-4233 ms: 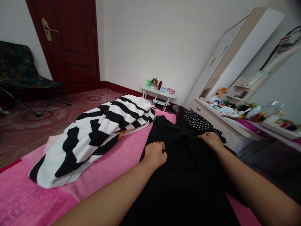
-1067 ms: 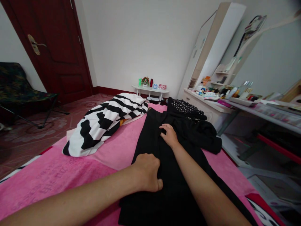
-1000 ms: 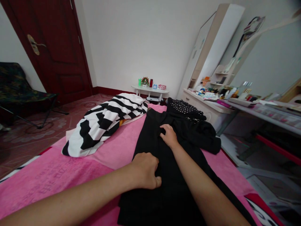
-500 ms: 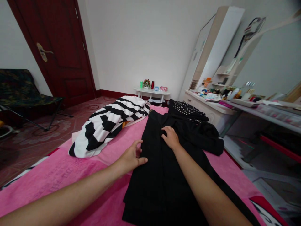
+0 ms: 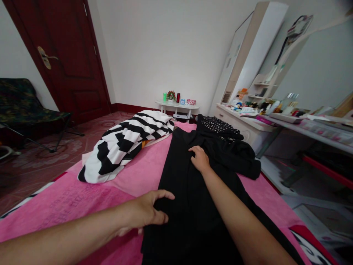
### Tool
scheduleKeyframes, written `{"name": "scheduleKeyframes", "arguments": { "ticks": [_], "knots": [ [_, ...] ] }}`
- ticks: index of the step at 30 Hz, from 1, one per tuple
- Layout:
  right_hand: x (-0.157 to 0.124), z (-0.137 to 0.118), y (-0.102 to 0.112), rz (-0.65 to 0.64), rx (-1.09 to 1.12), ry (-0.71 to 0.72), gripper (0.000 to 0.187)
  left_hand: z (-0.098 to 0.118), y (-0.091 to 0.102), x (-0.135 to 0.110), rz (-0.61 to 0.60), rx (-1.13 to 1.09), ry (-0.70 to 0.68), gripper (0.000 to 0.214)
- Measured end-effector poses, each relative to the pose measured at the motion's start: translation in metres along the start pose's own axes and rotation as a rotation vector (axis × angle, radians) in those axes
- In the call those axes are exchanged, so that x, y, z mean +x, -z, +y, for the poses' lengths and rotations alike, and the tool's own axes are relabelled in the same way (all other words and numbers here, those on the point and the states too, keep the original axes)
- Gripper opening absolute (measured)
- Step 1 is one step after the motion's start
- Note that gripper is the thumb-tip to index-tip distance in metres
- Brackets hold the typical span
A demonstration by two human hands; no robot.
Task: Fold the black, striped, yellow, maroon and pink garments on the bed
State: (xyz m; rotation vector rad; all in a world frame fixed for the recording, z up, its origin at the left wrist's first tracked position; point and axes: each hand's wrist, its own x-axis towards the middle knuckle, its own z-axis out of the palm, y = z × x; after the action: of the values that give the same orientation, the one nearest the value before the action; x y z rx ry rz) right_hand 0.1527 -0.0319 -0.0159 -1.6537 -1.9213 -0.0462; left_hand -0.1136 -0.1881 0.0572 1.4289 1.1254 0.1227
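A black garment (image 5: 182, 191) lies spread on the pink blanket (image 5: 149, 162), with what looks like a sleeve bunched at its right. My left hand (image 5: 146, 209) is at the garment's left edge, thumb and fingers apart, the fingertips over the black cloth. Higher up, my right hand (image 5: 200, 159) rests on the garment with its fingers spread and loosely bent. A black and white patterned cloth (image 5: 124, 143) is heaped on the blanket to the left. Beyond the garment lies a black piece with white dots (image 5: 217, 127).
A low white table (image 5: 178, 105) with small items stands by the far wall. On the right are a cluttered dressing table (image 5: 311, 129) and a tall white cabinet (image 5: 253, 48). A camouflage folding chair (image 5: 30, 106) and a dark red door (image 5: 66, 55) are on the left.
My left hand has moved down along the garment's left edge, nearer to me. My right hand stays on about the same spot of the cloth. The view has shifted slightly.
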Motion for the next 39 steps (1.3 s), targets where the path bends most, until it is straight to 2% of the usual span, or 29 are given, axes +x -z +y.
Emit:
{"name": "scheduleKeyframes", "arguments": {
  "ticks": [2,5,7,9,11,13,15,16,17,19,21,24,27,29,32,35,39],
  "knots": [
    [0.0,0.0,0.0,0.009,-0.001,-0.014,0.036,-0.005,0.002,-0.004,-0.16,0.093,0.055,0.081],
    [0.0,0.001,0.0,0.013,-0.012,-0.034,0.034,0.001,0.006,-0.012,-0.556,0.184,0.104,0.088],
    [0.001,0.0,0.0,-0.015,-0.034,-0.049,0.037,0.014,0.011,-0.017,-0.747,0.277,0.073,0.073],
    [0.001,-0.003,0.001,-0.081,-0.067,-0.067,0.044,0.032,0.018,-0.017,-0.786,0.37,0.001,0.048],
    [-0.002,-0.007,0.004,-0.188,-0.095,-0.071,0.052,0.047,0.026,-0.006,-0.651,0.416,-0.109,0.036],
    [-0.01,-0.011,0.012,-0.334,-0.102,-0.039,0.058,0.053,0.035,0.018,-0.353,0.458,-0.293,0.038],
    [-0.026,-0.014,0.025,-0.487,-0.084,0.018,0.06,0.048,0.043,0.051,0.005,0.564,-0.494,0.049],
    [-0.037,-0.014,0.035,-0.551,-0.071,0.048,0.062,0.042,0.046,0.068,0.142,0.646,-0.564,0.06],
    [-0.05,-0.014,0.046,-0.598,-0.057,0.076,0.063,0.033,0.048,0.084,0.215,0.717,-0.593,0.068],
    [-0.079,-0.015,0.073,-0.649,-0.019,0.128,0.062,0.016,0.05,0.109,0.271,0.816,-0.604,0.072],
    [-0.111,-0.018,0.104,-0.665,0.038,0.171,0.058,0.001,0.049,0.123,0.299,0.856,-0.615,0.068],
    [-0.154,-0.027,0.149,-0.65,0.116,0.148,0.053,-0.01,0.046,0.128,0.343,0.85,-0.641,0.067],
    [-0.189,-0.033,0.178,-0.631,0.082,0.139,0.044,-0.011,0.046,0.126,0.339,0.83,-0.645,0.068],
    [-0.206,-0.032,0.181,-0.605,-0.016,0.189,0.047,-0.011,0.046,0.126,0.333,0.822,-0.649,0.069],
    [-0.222,-0.022,0.167,-0.506,-0.172,0.292,0.051,-0.008,0.047,0.126,0.336,0.833,-0.636,0.069],
    [-0.224,-0.018,0.155,-0.412,-0.253,0.357,0.057,-0.005,0.044,0.121,0.339,0.872,-0.605,0.07],
    [-0.215,-0.031,0.169,-0.345,-0.265,0.446,0.062,-0.002,0.027,0.102,0.376,0.927,-0.536,0.069]
  ]
}}
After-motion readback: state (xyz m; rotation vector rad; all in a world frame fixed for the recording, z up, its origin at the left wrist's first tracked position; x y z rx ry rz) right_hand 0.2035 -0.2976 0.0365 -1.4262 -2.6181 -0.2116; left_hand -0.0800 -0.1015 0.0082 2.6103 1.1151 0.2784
